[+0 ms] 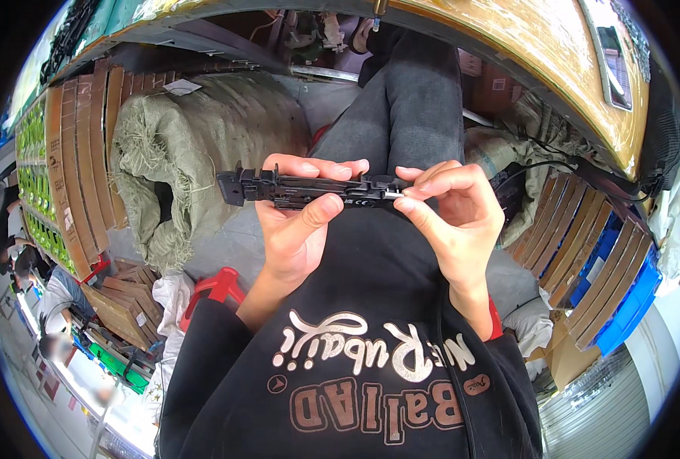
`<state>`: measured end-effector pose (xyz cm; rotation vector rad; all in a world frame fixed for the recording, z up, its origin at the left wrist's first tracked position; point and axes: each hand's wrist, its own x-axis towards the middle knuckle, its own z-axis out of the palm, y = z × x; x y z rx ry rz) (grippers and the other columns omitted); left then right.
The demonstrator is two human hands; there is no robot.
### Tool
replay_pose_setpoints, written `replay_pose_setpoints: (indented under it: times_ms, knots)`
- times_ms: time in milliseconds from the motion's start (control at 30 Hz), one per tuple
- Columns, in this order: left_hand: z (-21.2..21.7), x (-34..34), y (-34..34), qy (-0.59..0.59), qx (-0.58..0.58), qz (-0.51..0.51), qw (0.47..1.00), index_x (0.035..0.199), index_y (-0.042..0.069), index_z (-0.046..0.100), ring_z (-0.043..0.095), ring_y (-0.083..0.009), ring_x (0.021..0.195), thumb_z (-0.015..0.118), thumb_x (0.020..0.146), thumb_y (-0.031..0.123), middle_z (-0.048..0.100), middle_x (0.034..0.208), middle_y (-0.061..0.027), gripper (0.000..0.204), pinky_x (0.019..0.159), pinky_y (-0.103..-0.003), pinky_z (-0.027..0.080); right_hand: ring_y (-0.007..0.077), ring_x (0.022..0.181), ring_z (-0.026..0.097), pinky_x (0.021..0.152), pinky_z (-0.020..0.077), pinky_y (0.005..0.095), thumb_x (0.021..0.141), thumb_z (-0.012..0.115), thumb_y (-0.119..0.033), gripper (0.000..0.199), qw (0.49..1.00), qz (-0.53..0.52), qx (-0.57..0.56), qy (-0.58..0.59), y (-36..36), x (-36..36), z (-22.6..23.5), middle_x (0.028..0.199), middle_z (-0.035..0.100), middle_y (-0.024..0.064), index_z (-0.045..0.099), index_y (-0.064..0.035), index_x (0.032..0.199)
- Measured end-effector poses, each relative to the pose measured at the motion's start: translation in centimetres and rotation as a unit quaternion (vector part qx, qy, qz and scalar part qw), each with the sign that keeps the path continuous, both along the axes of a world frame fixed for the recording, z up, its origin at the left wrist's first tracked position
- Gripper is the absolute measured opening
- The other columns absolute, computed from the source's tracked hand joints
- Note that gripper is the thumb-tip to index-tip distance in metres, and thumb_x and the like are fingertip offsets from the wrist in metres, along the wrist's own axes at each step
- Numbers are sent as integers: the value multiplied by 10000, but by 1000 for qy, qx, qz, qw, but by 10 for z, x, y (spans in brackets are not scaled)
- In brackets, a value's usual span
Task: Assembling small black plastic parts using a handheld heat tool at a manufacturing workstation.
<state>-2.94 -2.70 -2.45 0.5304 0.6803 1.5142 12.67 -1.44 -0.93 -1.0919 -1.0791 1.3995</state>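
A long, narrow black plastic device with a flat block at its left end lies level in front of my chest. Its exact kind I cannot make out. My left hand grips it along the middle, thumb on the near side and fingers along the far side. At the device's right end, my right hand pinches a small light-coloured piece between thumb and forefinger. That piece touches the device, and the fingertips hide part of it.
A worn wooden table curves across the top, with a phone-like device on it. A large woven sack stands to the left, beside stacked cardboard. Blue crates and more cardboard are at right. A red stool shows behind my left arm.
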Motion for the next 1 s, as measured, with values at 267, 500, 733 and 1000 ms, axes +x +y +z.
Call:
replay_pose_setpoints:
  times_ms: [267, 500, 733, 1000]
  knots:
    - [1, 1, 2, -27, 0, 3, 1000, 954, 51, 415, 536, -300, 931, 546, 715, -84, 552, 911, -150, 304, 883, -491, 375, 145, 686, 554, 818, 442, 385, 640, 642, 102, 212, 996, -25, 79, -16, 4, -3, 1, 713, 557, 68, 513, 2, 776]
    - [1, -1, 1, -3, 12, 0, 1000, 946, 47, 407, 532, -302, 938, 542, 717, -84, 552, 904, -158, 296, 875, -477, 385, 131, 699, 552, 831, 439, 357, 652, 633, 98, 195, 998, -18, 46, -30, 4, -3, 3, 716, 556, 65, 512, 6, 774]
    - [0, -1, 5, 3, 59, -22, 998, 921, 43, 402, 532, -314, 939, 562, 703, -88, 557, 877, -161, 300, 877, -450, 388, 191, 735, 569, 714, 454, 289, 694, 594, 64, 170, 985, 38, 45, -160, 7, -3, 13, 802, 572, 104, 561, 32, 858]
    - [-13, 6, 12, -144, -191, -217, 946, 1108, 14, 393, 523, -249, 939, 534, 778, 79, 501, 1036, -170, 365, 834, -383, 425, 230, 768, 595, 740, 467, 338, 702, 593, 15, 138, 957, -9, 219, -188, 16, 5, 0, 809, 613, 115, 592, 23, 840]
